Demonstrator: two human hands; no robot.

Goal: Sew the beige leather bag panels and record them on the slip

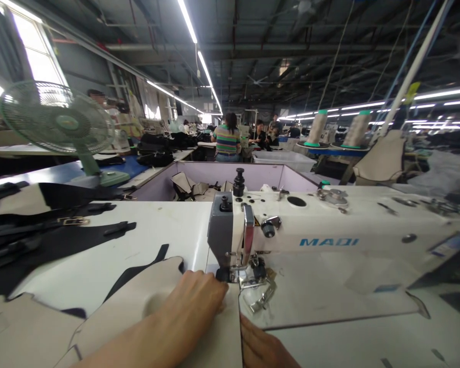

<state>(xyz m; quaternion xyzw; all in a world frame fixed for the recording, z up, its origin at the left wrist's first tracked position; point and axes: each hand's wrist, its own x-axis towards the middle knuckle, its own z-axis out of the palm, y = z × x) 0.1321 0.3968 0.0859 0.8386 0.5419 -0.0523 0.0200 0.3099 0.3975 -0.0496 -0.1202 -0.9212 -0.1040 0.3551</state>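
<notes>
My left hand (193, 301) lies on a beige fabric piece (145, 301), fingers curled down and pressing it flat just left of the presser foot (239, 276) of a white sewing machine (329, 240). My right hand (262, 347) rests at the bottom edge, below the needle area, on the same fabric's right edge; only part of it shows and its fingers are hidden. Black strap pieces (61, 230) lie on the table to the left.
A green desk fan (61, 122) stands at the back left. A lilac bin (214, 179) with beige and black pieces sits behind the machine. Thread cones (316, 128) stand at the right. Other people work at tables far behind.
</notes>
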